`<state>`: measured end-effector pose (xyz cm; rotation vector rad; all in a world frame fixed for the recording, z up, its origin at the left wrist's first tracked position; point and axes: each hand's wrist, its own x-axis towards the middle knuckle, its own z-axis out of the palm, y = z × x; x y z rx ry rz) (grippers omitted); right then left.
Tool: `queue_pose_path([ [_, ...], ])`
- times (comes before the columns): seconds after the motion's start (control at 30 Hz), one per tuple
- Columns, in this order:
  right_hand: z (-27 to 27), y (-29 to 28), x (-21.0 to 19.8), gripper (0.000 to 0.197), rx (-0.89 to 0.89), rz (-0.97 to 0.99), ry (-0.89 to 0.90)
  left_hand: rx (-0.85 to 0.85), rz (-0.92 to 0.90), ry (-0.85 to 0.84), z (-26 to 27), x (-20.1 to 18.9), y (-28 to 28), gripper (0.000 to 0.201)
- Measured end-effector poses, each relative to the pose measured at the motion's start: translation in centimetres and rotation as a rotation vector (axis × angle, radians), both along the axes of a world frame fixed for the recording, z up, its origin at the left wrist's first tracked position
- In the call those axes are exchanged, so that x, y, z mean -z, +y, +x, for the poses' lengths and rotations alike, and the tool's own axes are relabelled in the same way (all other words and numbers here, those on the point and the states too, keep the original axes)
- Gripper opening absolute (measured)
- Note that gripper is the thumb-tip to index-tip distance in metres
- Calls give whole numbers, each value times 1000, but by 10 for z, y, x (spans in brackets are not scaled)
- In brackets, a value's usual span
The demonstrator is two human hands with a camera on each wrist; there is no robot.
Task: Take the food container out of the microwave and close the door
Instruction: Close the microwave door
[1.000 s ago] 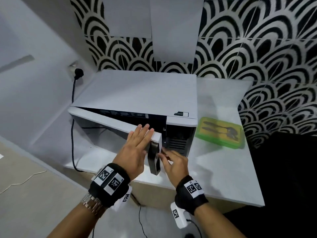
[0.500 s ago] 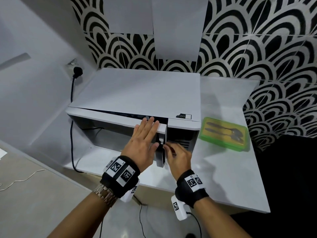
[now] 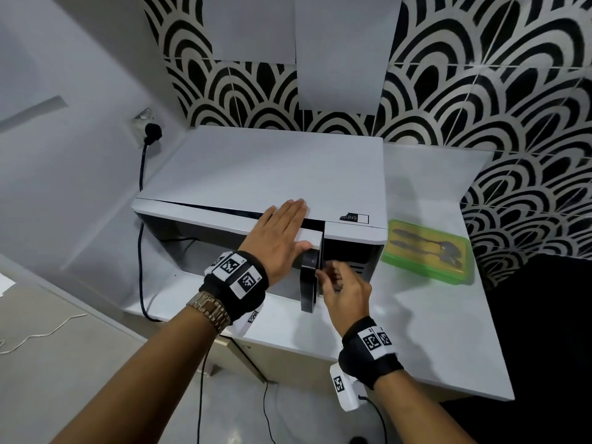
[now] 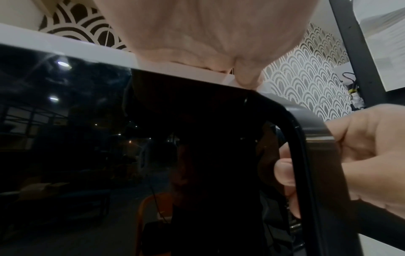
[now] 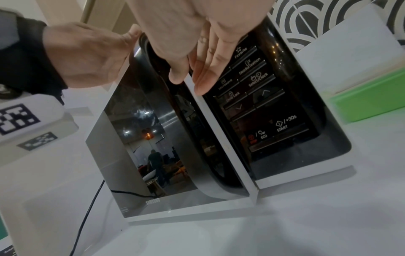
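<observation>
The white microwave [image 3: 266, 174] stands on a white counter [image 3: 432, 331], its mirrored door [image 5: 142, 138] almost against the body with a thin dark gap left. My left hand [image 3: 282, 232] lies flat, fingers straight, on the door's top edge near the latch side. My right hand [image 3: 339, 280] is at the black door handle [image 3: 309, 283]; the left wrist view shows its fingers [image 4: 285, 173] hooked behind the handle [image 4: 306, 155]. The green food container [image 3: 429, 251] sits on the counter right of the microwave, with dark spoons showing at its lid.
A black plug [image 3: 153, 133] sits in a wall socket at the left, and its cord runs down beside the microwave. The control panel [image 5: 263, 107] is right of the handle. Patterned tiles back the counter. Thin cables trail over the floor below.
The door has swung from about a third open to nearly closed. My left hand rode along on its top edge, and my right hand stayed at the handle.
</observation>
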<state>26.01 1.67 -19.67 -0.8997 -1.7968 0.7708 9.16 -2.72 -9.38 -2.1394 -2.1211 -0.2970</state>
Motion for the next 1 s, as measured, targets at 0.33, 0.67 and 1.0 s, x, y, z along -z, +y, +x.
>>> queue_pose_path([
  [0.33, -2, 5, -1, 16, 13, 22, -2, -14, 61, -14, 0, 0, 4, 64],
  [0.67, -9, -8, -13, 28, -115, -171, 22, -23, 73, -22, 1, 0, 7, 60],
  [1.0, -41, -20, -15, 41, -309, -533, 183, -19, 60, -24, 0, 1, 6, 64],
])
